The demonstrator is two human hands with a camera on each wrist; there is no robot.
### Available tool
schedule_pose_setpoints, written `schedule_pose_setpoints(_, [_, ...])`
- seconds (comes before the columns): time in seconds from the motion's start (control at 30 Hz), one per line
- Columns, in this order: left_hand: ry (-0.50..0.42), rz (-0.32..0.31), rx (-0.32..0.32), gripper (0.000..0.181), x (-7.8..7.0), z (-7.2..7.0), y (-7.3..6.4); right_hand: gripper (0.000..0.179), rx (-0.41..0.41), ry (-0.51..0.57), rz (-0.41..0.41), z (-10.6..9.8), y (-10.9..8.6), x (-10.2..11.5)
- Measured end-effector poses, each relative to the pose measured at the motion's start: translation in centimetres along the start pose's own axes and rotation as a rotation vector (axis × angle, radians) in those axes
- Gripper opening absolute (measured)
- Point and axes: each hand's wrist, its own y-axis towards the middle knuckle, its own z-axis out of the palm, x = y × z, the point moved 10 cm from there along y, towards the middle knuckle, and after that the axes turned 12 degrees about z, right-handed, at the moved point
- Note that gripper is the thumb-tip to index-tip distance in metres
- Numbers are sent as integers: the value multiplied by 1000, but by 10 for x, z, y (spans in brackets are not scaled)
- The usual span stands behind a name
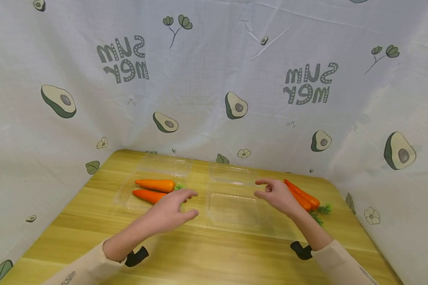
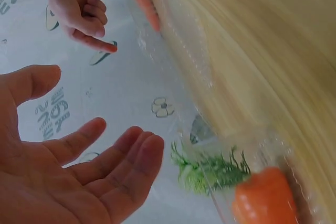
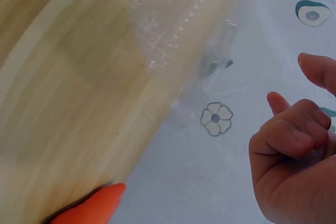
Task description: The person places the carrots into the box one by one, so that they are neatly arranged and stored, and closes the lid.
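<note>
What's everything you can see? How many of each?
Wood-grain table: one, yellow-brown, below.
Clear plastic boxes: two, colourless, table's left and middle.
Long, tapered carrots: four, orange with some green leaves, two in the left box, two at table's right.
Avocado-print cloth: one, whitish, behind and beside.
Long sleeves: two, cream, lower left and right.
Curved pieces: two, black, near the sleeves.
Left hand: one, bare, near the left carrots.
Right hand: one, bare, near the right carrots.

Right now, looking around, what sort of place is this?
Probably a curtained-off work corner rather than an ordinary kitchen, though I can't be sure. Avocado-printed cloth hangs behind and on both sides of a wood-grained table, which holds clear plastic containers and carrots.
</note>
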Motion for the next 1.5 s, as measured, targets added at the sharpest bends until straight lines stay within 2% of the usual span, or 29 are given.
schedule_pose_setpoints(0.13, [10,-3,44,56,-3,14,6,45,-29,21,21,-5,-2,-13])
schedule_pose_setpoints(0.43, [1,-10,99,69,-6,41,15,45,-80,62,52,-16,-3,-39])
schedule_pose_setpoints(0.73, [-11,-66,67,79,0,53,21,44,-111,112,79,-24,-7,-54])
schedule_pose_setpoints(1.0, [-43,-78,5,82,1,56,28,46,-156,107,99,-30,-8,-67])
schedule_pose_setpoints(1.17, [-85,-77,-36,81,3,56,33,49,-156,113,121,-33,-8,-78])
schedule_pose_setpoints(1.5, [-136,-104,-20,82,15,67,35,58,-186,67,174,-41,-5,-94])
